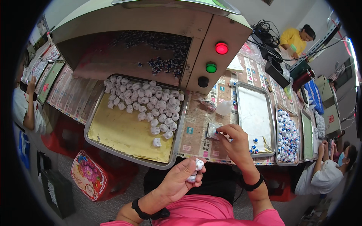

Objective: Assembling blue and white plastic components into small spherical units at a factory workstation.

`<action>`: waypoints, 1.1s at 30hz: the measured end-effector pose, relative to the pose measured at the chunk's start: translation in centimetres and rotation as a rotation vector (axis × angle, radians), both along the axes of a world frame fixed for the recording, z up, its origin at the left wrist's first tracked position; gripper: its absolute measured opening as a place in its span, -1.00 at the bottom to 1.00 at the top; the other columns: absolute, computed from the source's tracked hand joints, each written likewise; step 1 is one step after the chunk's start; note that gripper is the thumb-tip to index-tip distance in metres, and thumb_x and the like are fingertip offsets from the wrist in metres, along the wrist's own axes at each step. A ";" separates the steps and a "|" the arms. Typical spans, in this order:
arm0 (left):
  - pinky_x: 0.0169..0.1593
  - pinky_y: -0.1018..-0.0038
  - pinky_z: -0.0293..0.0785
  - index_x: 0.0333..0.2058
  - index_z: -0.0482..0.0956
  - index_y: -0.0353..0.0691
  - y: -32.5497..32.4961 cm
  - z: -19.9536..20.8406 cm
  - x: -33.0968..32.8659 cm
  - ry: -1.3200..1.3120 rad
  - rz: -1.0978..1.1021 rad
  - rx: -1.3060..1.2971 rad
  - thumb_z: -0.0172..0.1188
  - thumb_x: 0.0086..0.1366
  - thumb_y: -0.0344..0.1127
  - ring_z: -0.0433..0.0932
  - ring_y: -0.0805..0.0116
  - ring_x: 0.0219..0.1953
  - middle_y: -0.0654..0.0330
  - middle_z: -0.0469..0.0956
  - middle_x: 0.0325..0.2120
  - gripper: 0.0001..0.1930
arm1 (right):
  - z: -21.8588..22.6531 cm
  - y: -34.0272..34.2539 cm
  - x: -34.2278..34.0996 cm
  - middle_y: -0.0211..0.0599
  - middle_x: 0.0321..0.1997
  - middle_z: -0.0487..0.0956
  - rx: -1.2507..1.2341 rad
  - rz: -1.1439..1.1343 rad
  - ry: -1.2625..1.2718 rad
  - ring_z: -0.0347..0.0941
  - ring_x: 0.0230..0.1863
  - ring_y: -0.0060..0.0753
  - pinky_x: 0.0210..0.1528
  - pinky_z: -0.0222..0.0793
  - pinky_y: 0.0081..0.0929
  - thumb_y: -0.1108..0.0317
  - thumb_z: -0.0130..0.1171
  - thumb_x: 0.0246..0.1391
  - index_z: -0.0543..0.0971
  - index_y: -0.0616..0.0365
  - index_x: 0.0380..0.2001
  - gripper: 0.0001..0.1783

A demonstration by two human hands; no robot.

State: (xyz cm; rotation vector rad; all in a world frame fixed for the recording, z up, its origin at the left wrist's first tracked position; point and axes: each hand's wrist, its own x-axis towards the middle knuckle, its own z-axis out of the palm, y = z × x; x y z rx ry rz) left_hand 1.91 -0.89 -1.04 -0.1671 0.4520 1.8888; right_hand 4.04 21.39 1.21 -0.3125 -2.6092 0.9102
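My left hand [177, 179] is closed round white plastic pieces [199, 164], two of which show at its fingertips, low in front of me. My right hand [234, 144] reaches over the table, thumb and forefinger pinched on a small blue part [216, 132] just above a light square pad [211, 130]; the fingers partly hide it. To the left, a metal tray lined with yellow paper [124, 139] bears many white pieces [151, 101]. On the right stands a tray with a white lining [254, 109], with a few small blue-and-white parts [255, 145] and tweezers [266, 144] near its front.
A machine [222, 28] with lit red and green buttons rises behind the left tray; blue bits lie in its opening. A white squeeze bottle [225, 108] stands past the pad. Farther right is a tray of blue-and-white pieces [287, 135]. Other people [326, 173] sit nearby.
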 end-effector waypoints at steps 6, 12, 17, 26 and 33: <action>-0.32 0.54 0.39 0.01 0.39 -0.29 -0.2 0.0 0.1 0.001 -0.001 -0.010 0.09 0.33 -0.19 0.42 0.50 -0.41 0.19 0.48 -0.29 -0.63 | -0.2 -0.1 -0.3 -0.25 -0.40 0.55 0.137 0.008 -0.002 0.46 -0.32 -0.14 -0.25 0.38 -0.29 0.54 0.28 -0.17 0.62 0.16 -0.42 -0.85; -0.33 0.55 0.39 0.03 0.39 -0.26 0.1 0.5 -0.2 0.040 -0.006 -0.070 0.08 0.35 -0.29 0.40 0.53 -0.42 0.19 0.50 -0.23 -0.68 | -0.3 0.2 0.5 -0.30 -0.38 0.58 0.084 -0.008 0.027 0.52 -0.38 -0.36 -0.37 0.40 -0.52 0.58 0.28 -0.18 0.64 0.15 -0.39 -0.81; -0.33 0.55 0.41 0.04 0.40 -0.26 0.9 0.1 -0.2 0.049 0.038 -0.100 0.07 0.35 -0.30 0.39 0.54 -0.45 0.22 0.52 -0.24 -0.68 | 1.7 -1.1 2.2 -0.27 -0.35 0.59 -0.169 -0.022 0.052 0.52 -0.31 -0.37 -0.30 0.41 -0.51 0.57 0.30 -0.14 0.64 0.17 -0.36 -0.81; -0.39 0.64 0.45 0.05 0.45 -0.19 2.3 0.1 -0.1 0.080 0.006 -0.151 0.14 0.30 -0.35 0.44 0.58 -0.47 0.32 0.51 -0.33 -0.66 | 2.9 -2.7 5.7 -0.24 -0.28 0.60 -0.569 0.129 0.020 0.52 -0.29 -0.50 -0.30 0.44 -0.61 0.54 0.29 -0.06 0.64 0.18 -0.29 -0.80; -0.43 0.64 0.42 0.01 0.48 -0.22 2.8 0.1 0.2 0.106 -0.009 -0.179 0.17 0.28 -0.36 0.43 0.57 -0.50 0.30 0.53 -0.35 -0.68 | 2.3 -2.0 6.2 -0.22 -0.29 0.61 -0.631 0.169 -0.026 0.53 -0.28 -0.51 -0.30 0.44 -0.63 0.53 0.31 -0.06 0.65 0.19 -0.25 -0.77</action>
